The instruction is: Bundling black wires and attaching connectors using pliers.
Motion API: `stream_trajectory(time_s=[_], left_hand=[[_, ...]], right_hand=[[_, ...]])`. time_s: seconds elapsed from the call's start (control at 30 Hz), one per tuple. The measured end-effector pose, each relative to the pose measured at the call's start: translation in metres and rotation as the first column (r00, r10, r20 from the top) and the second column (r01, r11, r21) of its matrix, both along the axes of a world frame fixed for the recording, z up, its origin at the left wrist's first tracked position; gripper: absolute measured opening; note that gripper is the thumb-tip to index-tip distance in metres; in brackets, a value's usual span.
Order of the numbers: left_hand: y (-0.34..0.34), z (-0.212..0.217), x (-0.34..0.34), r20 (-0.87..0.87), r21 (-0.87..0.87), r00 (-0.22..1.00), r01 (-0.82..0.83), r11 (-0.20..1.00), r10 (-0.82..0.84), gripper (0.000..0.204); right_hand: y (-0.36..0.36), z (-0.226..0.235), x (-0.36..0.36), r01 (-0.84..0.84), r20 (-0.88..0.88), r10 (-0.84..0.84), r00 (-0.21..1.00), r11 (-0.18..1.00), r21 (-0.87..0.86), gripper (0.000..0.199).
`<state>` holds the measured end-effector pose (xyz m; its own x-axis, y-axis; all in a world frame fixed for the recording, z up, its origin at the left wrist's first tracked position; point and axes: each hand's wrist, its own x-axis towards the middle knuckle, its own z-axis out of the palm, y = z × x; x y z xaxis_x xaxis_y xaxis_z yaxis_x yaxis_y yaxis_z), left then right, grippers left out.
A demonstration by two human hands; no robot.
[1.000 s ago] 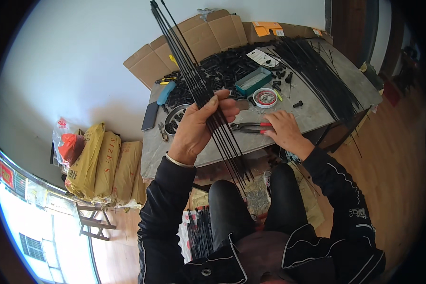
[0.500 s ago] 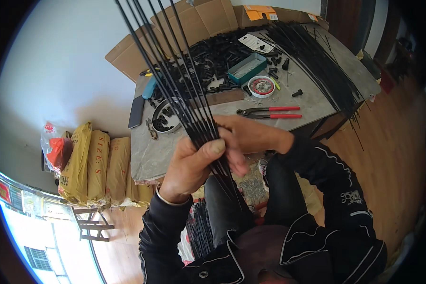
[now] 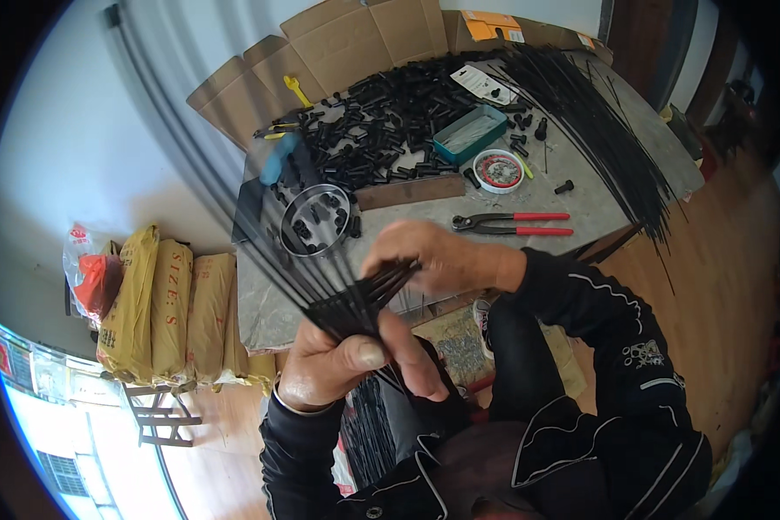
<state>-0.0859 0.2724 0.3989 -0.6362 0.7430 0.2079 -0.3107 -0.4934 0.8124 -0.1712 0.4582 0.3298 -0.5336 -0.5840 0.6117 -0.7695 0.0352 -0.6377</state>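
A bundle of thin black rods (image 3: 342, 316) stands up from my left hand (image 3: 338, 360), whose thumb and fingers are closed round its lower part. The long rods fan up and to the left, blurred toward their tips. Shorter black pieces of the bundle slant right toward my right hand (image 3: 446, 256). The right fingers are curled at these pieces' ends, somewhat blurred and partly hidden behind them. Behind the long rods, a round dish (image 3: 316, 220) holds small black parts. Pincers with red handles (image 3: 516, 224) lie on the table just beyond my right hand.
Many black plastic parts (image 3: 381, 130) cover the back of the grey table (image 3: 264, 303). A teal box (image 3: 470, 134), a white round tub (image 3: 498, 172) and a wooden strip (image 3: 412, 191) lie nearer. Long black rods (image 3: 598, 139) overhang the right edge. Full sacks (image 3: 165, 303) stand at left.
The rod bundle has tilted left and its long ends have swung that way. My left hand has moved down slightly; my right hand has come clear of it, with the shorter pieces spread rightward.
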Motion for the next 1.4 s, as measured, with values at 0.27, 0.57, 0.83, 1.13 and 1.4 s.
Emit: stream_trajectory(time_s=[0.27, 0.57, 0.83, 1.13, 1.4], left_hand=[[0.042, -0.082, -0.047, -0.112, -0.325, 0.971, -0.238, 0.915, 0.213, 0.025], [0.05, -0.142, -0.074, 0.083, -0.333, 0.988, -0.093, 0.939, 0.127, 0.027], [0.056, -0.141, -0.041, -0.191, -0.39, 0.692, -0.704, 0.593, 0.696, 0.077], [0.028, -0.158, -0.072, -0.901, -0.425, 0.32, -0.782, 0.455, -0.292, 0.084], [0.01, -0.112, -0.069, -0.487, -0.212, 0.787, -0.528, 0.822, 0.38, 0.08]], right_hand=[[0.049, -0.011, -0.142, 0.729, -0.779, -0.39, 0.491, 0.674, 0.123, 0.044], [0.045, 0.038, -0.069, -0.115, 0.75, 0.307, 0.586, 0.947, -0.298, 0.041], [0.022, 0.036, -0.033, -0.132, 0.69, 0.327, 0.645, 0.938, -0.321, 0.023], [0.019, 0.009, 0.017, -0.119, 0.745, 0.301, 0.596, 0.95, -0.289, 0.022], [0.023, 0.006, 0.023, -0.12, 0.72, 0.284, 0.633, 0.955, -0.271, 0.022]])
